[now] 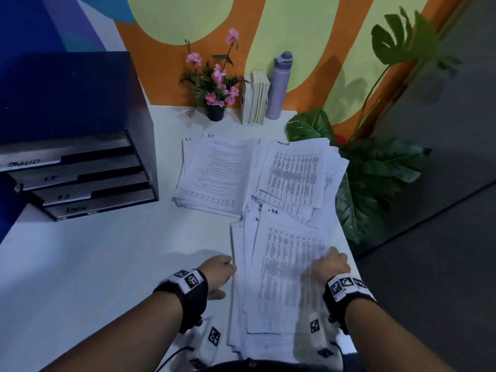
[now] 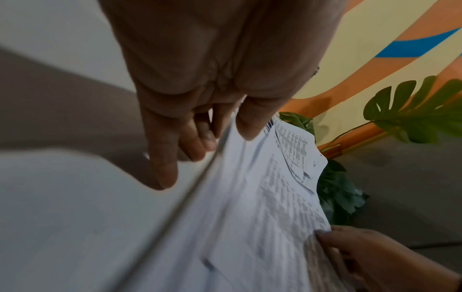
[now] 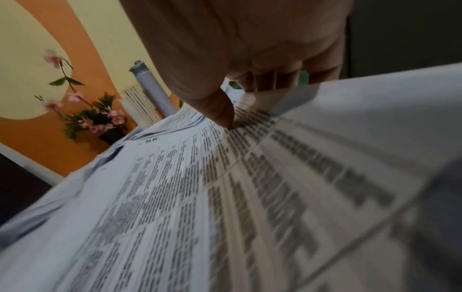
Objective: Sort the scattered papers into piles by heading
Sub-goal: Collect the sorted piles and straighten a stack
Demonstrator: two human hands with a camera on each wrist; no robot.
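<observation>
Your wrists are wearing the camera rigs.
You are wearing a black band on each bare forearm, just behind the left hand (image 1: 218, 272) and the right hand (image 1: 331, 264), each topped with white blocks printed with black square markers. More white marker-printed pieces are hanging below both bands, and a thin black cable is trailing from under the left one.

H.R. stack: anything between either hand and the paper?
Nothing visible. The left hand already grips the left edge of the white printed H.R. paper stack, thumb on top. The right hand pinches the top sheet at its right side, thumb on the print.
</observation>
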